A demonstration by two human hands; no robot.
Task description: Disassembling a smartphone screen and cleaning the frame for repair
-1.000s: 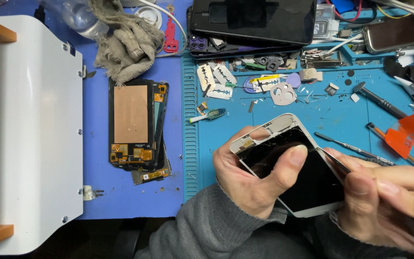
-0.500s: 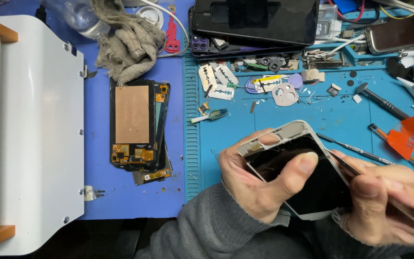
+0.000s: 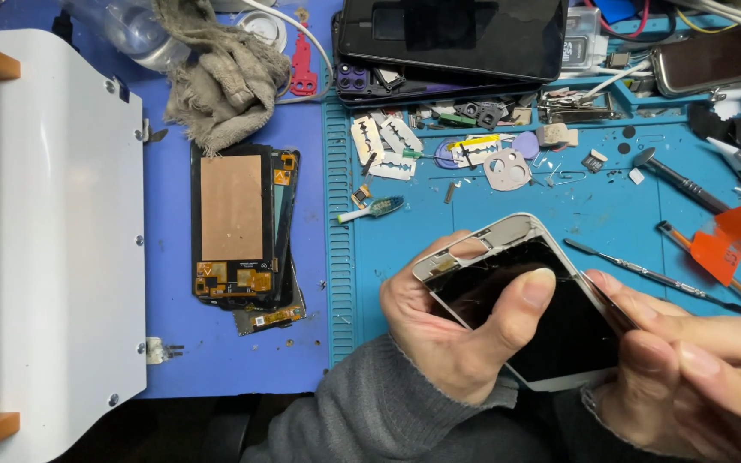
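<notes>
Cluttered repair bench (image 3: 242, 369), blue surface at left, teal ribbed mat (image 3: 559, 214) at right. Left hand (image 3: 456, 330) wrapped around white-framed phone (image 3: 551, 321) at 5 o'clock of view, fingers curled behind frame, thumb (image 3: 521, 300) pressed flat on glossy black glass. Right hand (image 3: 696, 369) pinched closed at phone's 3 o'clock edge, fingertips together on a thin dark strip there; cannot tell what the strip is. Phone tilted, held above the mat, top end bare metal, toward 11 o'clock. Grey knit sleeve (image 3: 388, 411) on left wrist. Stack of stripped screen panels (image 3: 237, 227) at 9 o'clock of phone, top one with flat copper sheet, orange flex parts at bottom. Crumpled grey rag (image 3: 220, 73) at 11 o'clock. One large dark phone (image 3: 452, 34) at 12 o'clock, face glossy. Two razor blades (image 3: 383, 141) below it. One slim metal spudger (image 3: 645, 270) at 2 o'clock. One orange plastic scraper (image 3: 739, 240) at 3 o'clock. White rounded machine (image 3: 53, 240) with steel roller, two wooden ends, far 9 o'clock.
</notes>
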